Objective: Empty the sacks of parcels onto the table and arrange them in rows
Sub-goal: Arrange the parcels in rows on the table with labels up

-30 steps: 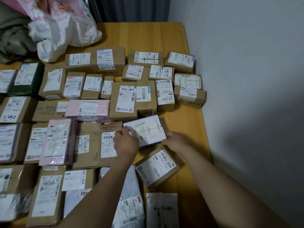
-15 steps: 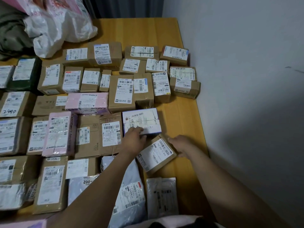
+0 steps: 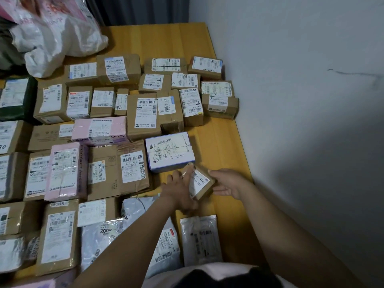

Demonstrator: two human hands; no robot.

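Labelled parcels lie in rows over the yellow wooden table [image 3: 220,142], mostly brown cartons with two pink boxes [image 3: 99,129]. A white box with blue edges [image 3: 170,151] sits at the right end of one row. Just in front of it my left hand [image 3: 178,192] grips a small brown box [image 3: 200,183], tilted up on edge off the table. My right hand [image 3: 228,183] is spread, palm toward the box's right side, its fingertips at the box's edge.
A white and pink plastic sack [image 3: 56,32] lies slumped at the table's far left corner. Grey poly mailers [image 3: 199,240] lie near the front edge under my arms. A white wall [image 3: 301,100] runs along the table's right edge.
The white box with blue edges was set down at the row's end and released. My left hand moved to the small brown box and tipped it up; my right hand came off that box and spread.
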